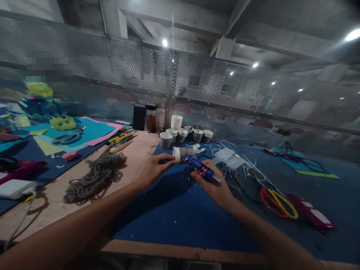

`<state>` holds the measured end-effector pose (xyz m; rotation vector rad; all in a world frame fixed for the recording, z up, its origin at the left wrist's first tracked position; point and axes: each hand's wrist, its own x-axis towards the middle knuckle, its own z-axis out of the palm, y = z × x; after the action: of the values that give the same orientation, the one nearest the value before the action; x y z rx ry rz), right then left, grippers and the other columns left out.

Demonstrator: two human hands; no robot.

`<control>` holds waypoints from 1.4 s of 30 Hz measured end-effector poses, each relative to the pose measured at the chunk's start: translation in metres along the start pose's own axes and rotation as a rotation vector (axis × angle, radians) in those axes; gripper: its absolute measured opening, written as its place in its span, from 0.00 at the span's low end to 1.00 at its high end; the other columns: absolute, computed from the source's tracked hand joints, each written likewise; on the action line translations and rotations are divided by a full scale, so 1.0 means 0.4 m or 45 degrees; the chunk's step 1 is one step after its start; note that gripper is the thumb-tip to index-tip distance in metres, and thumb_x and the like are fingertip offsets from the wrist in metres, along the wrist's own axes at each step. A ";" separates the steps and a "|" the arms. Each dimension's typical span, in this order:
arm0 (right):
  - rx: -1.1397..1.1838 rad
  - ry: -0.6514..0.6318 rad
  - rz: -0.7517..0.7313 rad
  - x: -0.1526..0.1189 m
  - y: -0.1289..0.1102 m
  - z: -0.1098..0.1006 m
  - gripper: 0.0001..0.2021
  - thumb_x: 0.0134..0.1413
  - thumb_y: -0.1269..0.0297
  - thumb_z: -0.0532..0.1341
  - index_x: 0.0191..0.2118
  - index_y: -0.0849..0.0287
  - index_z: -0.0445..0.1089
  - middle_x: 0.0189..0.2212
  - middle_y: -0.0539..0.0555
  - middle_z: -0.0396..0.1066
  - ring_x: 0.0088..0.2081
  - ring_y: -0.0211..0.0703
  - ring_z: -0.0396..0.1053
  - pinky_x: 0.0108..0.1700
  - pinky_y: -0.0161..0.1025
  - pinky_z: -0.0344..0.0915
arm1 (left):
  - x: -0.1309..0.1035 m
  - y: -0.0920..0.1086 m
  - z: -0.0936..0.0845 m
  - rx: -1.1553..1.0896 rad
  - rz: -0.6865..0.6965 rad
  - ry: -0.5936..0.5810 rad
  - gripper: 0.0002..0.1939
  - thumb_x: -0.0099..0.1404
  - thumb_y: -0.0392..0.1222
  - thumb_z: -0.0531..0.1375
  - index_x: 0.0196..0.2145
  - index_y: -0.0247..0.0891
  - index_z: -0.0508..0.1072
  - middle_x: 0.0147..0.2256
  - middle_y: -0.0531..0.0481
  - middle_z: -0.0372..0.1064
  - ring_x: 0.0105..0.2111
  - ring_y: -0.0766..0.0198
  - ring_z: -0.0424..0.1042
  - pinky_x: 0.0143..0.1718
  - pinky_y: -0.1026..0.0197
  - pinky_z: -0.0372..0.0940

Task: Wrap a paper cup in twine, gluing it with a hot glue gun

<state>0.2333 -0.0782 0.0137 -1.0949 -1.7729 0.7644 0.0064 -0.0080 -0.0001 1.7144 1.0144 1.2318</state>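
Between my hands a small white paper cup [177, 154] lies on its side, its rim held by the fingers of my left hand [157, 167]. My right hand [212, 183] is wrapped round a blue glue gun [201, 167] with a small red light. The gun's nozzle points left at the side of the cup, and a clear glue stick sticks out of its back end. Behind the cup stand several small cups wound with grey cord [165, 139], near a stack of white cups [176, 122].
Grey cord [95, 176] lies in a heap at left, beside pencils [122, 137]. Red-and-yellow scissors [278, 204] and a purple device [312, 213] lie at right. A jar [151, 118] and black object [138, 118] stand behind. Coloured paper [98, 129] lies at back left.
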 end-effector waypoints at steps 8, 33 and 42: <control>-0.002 0.027 0.088 0.002 0.008 0.004 0.12 0.59 0.54 0.63 0.36 0.55 0.63 0.28 0.46 0.61 0.27 0.37 0.62 0.30 0.35 0.59 | -0.006 0.011 0.002 0.004 0.088 -0.050 0.11 0.60 0.47 0.64 0.34 0.37 0.79 0.35 0.47 0.76 0.38 0.58 0.73 0.40 0.60 0.65; -0.151 0.045 0.014 0.001 0.008 0.007 0.13 0.60 0.53 0.61 0.34 0.56 0.62 0.29 0.47 0.61 0.27 0.36 0.60 0.29 0.35 0.58 | -0.001 0.001 0.002 -0.049 0.044 -0.002 0.12 0.58 0.48 0.66 0.34 0.37 0.81 0.34 0.47 0.77 0.37 0.59 0.73 0.40 0.61 0.65; -0.173 -0.001 0.027 0.000 -0.003 0.007 0.12 0.61 0.53 0.60 0.34 0.55 0.63 0.28 0.48 0.62 0.28 0.37 0.62 0.29 0.35 0.59 | 0.007 -0.017 -0.003 -0.060 -0.009 0.008 0.13 0.58 0.49 0.66 0.36 0.38 0.81 0.33 0.48 0.78 0.35 0.59 0.73 0.38 0.61 0.65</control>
<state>0.2304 -0.0789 0.0137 -1.2044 -1.8385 0.6642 0.0049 -0.0027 -0.0050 1.6706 0.9868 1.2473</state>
